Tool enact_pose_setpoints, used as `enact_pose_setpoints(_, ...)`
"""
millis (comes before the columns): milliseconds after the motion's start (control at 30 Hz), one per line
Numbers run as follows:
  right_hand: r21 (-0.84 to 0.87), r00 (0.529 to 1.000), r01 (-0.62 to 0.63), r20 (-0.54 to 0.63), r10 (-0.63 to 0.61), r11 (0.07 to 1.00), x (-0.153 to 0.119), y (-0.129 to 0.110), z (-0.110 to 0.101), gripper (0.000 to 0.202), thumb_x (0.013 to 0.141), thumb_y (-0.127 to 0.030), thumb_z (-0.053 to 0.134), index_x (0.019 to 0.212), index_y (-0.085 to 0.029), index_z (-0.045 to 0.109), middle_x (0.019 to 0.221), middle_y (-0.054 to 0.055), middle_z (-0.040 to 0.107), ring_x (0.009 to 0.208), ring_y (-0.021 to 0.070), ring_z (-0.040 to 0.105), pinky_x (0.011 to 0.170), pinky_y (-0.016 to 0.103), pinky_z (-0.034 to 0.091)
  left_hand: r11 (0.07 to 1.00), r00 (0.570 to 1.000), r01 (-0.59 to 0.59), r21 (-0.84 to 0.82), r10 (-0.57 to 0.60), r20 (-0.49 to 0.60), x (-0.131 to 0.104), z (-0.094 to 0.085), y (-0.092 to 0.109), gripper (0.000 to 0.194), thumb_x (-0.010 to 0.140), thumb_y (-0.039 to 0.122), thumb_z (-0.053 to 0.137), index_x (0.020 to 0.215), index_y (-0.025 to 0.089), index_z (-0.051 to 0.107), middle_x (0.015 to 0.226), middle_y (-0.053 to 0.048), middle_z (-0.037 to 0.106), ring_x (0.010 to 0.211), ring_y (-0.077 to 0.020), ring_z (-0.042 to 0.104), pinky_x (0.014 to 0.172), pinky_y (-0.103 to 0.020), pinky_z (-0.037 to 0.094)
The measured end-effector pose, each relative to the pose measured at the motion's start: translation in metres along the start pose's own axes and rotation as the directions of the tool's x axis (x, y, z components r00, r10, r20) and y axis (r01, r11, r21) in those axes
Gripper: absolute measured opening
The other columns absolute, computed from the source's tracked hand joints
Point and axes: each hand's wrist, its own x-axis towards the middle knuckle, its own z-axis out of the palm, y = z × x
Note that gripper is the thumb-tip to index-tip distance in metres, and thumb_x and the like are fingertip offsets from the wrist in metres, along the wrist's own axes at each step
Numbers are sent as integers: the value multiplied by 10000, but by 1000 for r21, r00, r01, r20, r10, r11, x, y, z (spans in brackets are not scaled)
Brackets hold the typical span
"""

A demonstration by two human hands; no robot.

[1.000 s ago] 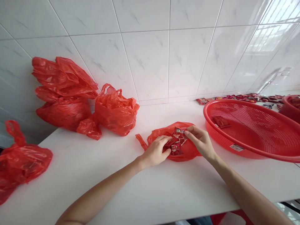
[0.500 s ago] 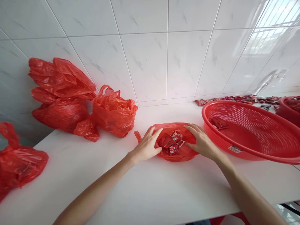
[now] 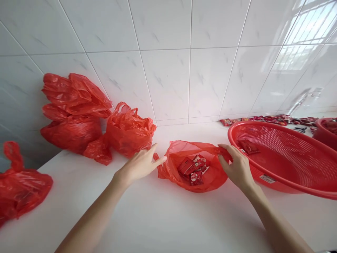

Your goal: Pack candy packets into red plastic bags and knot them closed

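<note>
A red plastic bag lies with its mouth wide on the white counter, and several small red packets are inside it. My right hand pinches the bag's gathered right side between thumb and fingers. On the other side, my left hand is held with thumb and fingers apart, just left of the bag's left handle. Nothing shows in that hand.
Filled red bags stand by the wall, with another bag beside them. One more bag lies far left. A red perforated basket holds a few packets. Loose packets and scissors lie behind it.
My left hand has moved left, out of the bag's mouth. My right hand has moved right and closed on the bag's side. The mouth looks wider, and the camera view has shifted slightly.
</note>
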Motion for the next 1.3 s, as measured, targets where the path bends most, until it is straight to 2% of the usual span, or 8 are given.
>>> enact_pose_setpoints(100,16,1000,-13,-26,14,1000,0,-3,0,294,857,-314,560,1104,-211,682,1004,103,765,830,254,731,695,358,604,996,979,91,-19,-86,185,-4,-5,-3,905,812,766,478,1505,183,448,988,-142,745,798,-317,728,637,-327,497)
enact_pose_setpoints(167,29,999,-28,-29,29,999,-1,-5,0,297,842,-325,579,1099,-215,681,970,93,765,772,242,721,672,355,603,998,981,57,-40,-49,185,0,2,-1,954,794,771,504,1542,190,388,1062,-152,741,813,-303,736,652,-316,503)
enact_pose_setpoints(300,84,999,-28,-29,31,996,-1,-7,0,291,833,-322,599,1094,-221,679,904,68,755,686,209,694,636,334,599,990,994,-106,-90,102,-40,18,35,5,853,873,592,552,1580,204,274,1140,-139,728,1020,-316,712,762,-349,537)
enact_pose_setpoints(500,240,1000,-16,6,15,971,-1,-8,-2,314,842,-356,680,1127,-227,662,923,55,750,747,204,701,689,334,610,901,891,-304,-310,153,-426,46,69,0,614,863,215,550,1467,157,457,1158,-121,732,1002,-234,712,903,-358,562)
enact_pose_setpoints(667,376,1000,-27,11,25,926,1,-10,-5,147,864,-341,683,958,-228,684,884,45,737,781,204,693,707,326,592,751,864,-361,-553,46,-501,50,54,-5,416,816,235,508,1182,151,690,1069,-88,761,998,-225,706,912,-338,566)
enact_pose_setpoints(967,563,982,-188,124,143,805,2,-22,-15,193,873,-397,690,880,-207,724,849,53,734,801,223,680,678,327,562,527,950,-282,-801,36,-311,48,52,5,307,747,411,701,899,151,760,969,-83,774,963,-249,685,904,-355,532)
enact_pose_setpoints(1200,797,954,-235,79,290,556,17,-16,-27,159,811,-399,735,786,-242,721,830,32,730,788,219,683,737,367,576,356,882,-343,-869,-195,-428,47,18,3,429,648,545,789,834,161,740,859,-56,742,857,-209,671,816,-319,530)
enact_pose_setpoints(1300,859,951,-207,65,302,468,31,-20,-41,142,767,-356,769,709,-258,685,933,27,746,841,218,692,788,388,578,438,839,-436,-786,-119,-531,37,-8,5,356,725,503,759,846,169,754,855,-46,732,861,-209,664,821,-321,529)
